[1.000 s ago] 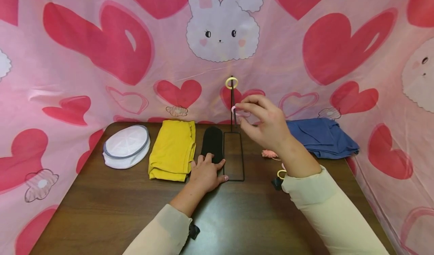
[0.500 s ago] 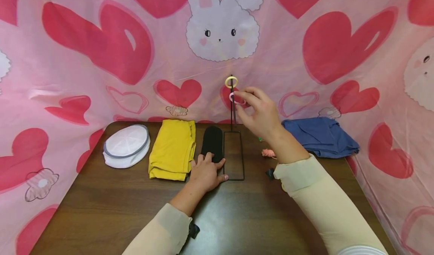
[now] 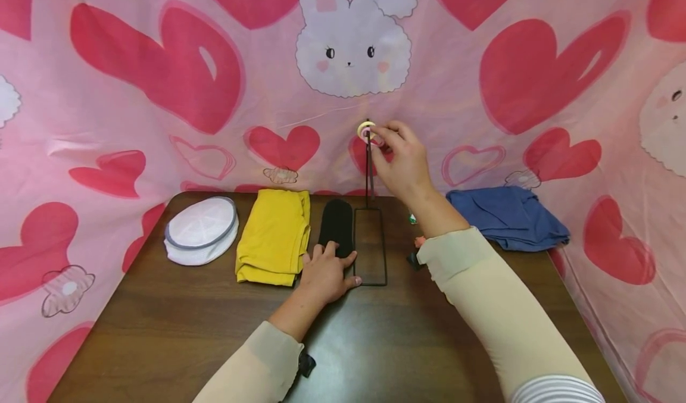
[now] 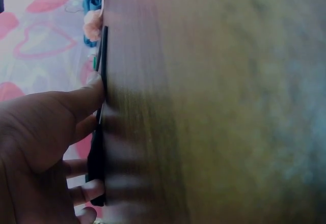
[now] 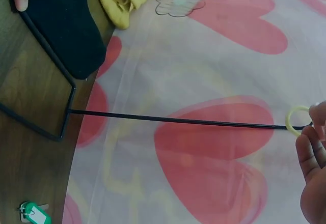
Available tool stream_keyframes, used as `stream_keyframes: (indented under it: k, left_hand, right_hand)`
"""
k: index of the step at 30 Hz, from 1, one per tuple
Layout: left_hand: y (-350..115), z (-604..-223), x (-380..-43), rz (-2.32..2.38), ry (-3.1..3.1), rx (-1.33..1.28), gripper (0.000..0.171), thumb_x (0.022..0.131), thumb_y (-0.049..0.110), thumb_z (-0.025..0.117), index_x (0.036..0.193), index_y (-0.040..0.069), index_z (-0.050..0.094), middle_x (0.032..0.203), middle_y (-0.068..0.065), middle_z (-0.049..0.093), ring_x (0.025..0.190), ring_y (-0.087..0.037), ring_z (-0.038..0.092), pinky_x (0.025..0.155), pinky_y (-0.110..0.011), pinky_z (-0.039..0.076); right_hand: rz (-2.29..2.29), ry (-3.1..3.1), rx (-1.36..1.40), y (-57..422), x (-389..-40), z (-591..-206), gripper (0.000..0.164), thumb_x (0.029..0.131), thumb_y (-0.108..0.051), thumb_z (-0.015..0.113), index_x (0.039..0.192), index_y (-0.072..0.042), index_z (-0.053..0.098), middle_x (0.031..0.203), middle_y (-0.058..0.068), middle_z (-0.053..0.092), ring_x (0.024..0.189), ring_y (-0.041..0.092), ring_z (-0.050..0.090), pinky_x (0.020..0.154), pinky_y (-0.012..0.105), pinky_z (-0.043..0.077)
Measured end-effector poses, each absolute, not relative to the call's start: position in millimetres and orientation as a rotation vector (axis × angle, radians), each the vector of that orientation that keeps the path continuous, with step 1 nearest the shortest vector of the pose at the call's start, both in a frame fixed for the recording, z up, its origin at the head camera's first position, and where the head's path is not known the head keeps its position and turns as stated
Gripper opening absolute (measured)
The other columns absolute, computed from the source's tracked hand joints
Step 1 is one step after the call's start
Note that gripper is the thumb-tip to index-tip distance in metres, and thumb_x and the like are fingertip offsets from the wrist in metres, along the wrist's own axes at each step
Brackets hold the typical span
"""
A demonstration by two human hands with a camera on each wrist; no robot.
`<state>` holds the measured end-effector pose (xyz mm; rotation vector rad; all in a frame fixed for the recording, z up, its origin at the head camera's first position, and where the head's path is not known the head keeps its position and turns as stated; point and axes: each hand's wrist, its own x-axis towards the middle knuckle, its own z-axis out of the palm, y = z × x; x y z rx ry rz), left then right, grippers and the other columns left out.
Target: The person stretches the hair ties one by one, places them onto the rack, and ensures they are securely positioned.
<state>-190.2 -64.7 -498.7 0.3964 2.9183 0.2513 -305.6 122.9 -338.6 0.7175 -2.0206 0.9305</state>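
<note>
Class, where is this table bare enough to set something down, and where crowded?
Free: table before the white mesh item and yellow cloth, left of the left sleeve; between it and right sleeve, before the black stand. Crowded: from yellow cloth past black pad and left hand to stand.

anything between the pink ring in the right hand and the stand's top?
Possibly the yellow ring, hanging at the top of the black wire stand; the pink ring overlaps it in the head view. Nothing else visible intervenes.
</note>
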Motion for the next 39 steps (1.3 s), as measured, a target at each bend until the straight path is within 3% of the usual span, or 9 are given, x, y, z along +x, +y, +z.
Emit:
stream_keyframes:
  k: [9,25,39]
  left_hand:
    - [-66,-497,-190,0.25,2.913,0.402,0.069,0.09,0.071,0.063,0.153,0.044,0.049,0.156,-0.013,0.041,0.13,-0.04,0.039,0.095,-0.057,0.036]
    - [-64,-501,-191,0.24,2.923,0.391,0.069,0.09,0.072,0.063,0.152,0.045,0.05,0.156,-0.013,0.041,0.132,-0.04,0.038,0.099,-0.06,0.034]
    - [-65,-502,-192,0.241,2.917,0.392,0.07,0.09,0.072,0.063,0.153,0.045,0.049,0.156,-0.013,0.041,0.133,-0.039,0.038,0.1,-0.061,0.034]
  right_hand:
    - [0.991,-2.037,0.647,125,-313,-346,0.039,0.089,-0.002,0.075,0.127,0.0,0.073,0.119,0.02,0.064,0.085,0.028,0.069,0.083,0.043,0.059]
    - [0.962,-2.066,0.716,155,-273,-372,0.047,0.086,-0.009,0.083,0.131,-0.002,0.071,0.118,0.017,0.067,0.083,0.026,0.07,0.08,0.043,0.058]
    - [0.924,-2.134,0.761,183,-247,-404,0.048,0.083,-0.008,0.087,0.129,-0.007,0.073,0.12,0.013,0.068,0.085,0.021,0.072,0.069,0.04,0.06]
